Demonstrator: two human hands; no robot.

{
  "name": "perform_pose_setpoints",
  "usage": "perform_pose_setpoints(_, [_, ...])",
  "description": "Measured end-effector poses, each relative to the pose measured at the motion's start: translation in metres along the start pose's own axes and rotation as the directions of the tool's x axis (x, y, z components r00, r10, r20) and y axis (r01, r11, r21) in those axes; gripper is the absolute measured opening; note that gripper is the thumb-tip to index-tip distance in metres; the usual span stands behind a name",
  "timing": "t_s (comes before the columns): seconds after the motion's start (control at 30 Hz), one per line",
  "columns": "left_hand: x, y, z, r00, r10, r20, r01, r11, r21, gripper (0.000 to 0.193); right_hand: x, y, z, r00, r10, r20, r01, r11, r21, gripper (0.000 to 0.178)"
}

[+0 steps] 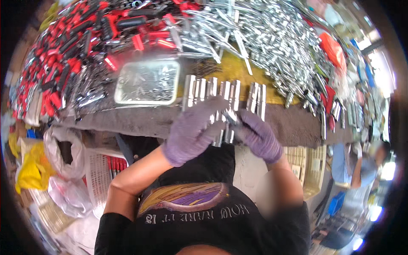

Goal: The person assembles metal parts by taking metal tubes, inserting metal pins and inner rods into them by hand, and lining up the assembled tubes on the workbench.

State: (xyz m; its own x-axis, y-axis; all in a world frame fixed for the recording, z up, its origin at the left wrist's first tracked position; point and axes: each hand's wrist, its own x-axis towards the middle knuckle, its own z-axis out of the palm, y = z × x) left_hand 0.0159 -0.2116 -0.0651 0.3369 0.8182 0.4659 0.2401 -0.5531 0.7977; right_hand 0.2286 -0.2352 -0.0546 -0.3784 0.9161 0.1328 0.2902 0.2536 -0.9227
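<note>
Both my hands wear purple knitted gloves and meet over the near edge of the work table. My left hand is closed, its fingers curled around shiny metal tubes. My right hand is closed too, its fingers pinched at a short shiny metal tube between the hands. Motion blurs the fingertips and hides the exact grip. Just beyond the hands, socket-like metal tubes stand side by side in a row. A small separate group of metal tubes lies beyond my right hand.
A clear plastic tub of small metal parts sits left of the row. Red and black handles pile up at the left, shiny metal parts at the right. Below the table are plastic crates. Another person is at far right.
</note>
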Motion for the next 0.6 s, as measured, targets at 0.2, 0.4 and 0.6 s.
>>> perform_pose_setpoints(0.2, [0.002,0.003,-0.014,0.967,0.175,0.187,-0.131,0.964,-0.23,0.014,0.0,-0.004,0.026,0.901,0.334,0.276,-0.43,0.772,0.469,0.058])
perform_pose_setpoints(0.4, [0.0,0.007,-0.023,0.979,0.089,0.181,-0.016,0.929,-0.37,0.013,0.01,-0.005,0.031,0.87,0.306,0.386,-0.48,0.707,0.519,0.066])
perform_pose_setpoints(0.6, [-0.002,-0.008,-0.028,0.944,0.252,0.213,-0.193,0.944,-0.266,0.024,0.004,0.004,0.018,0.882,0.339,0.328,-0.464,0.745,0.48,0.045])
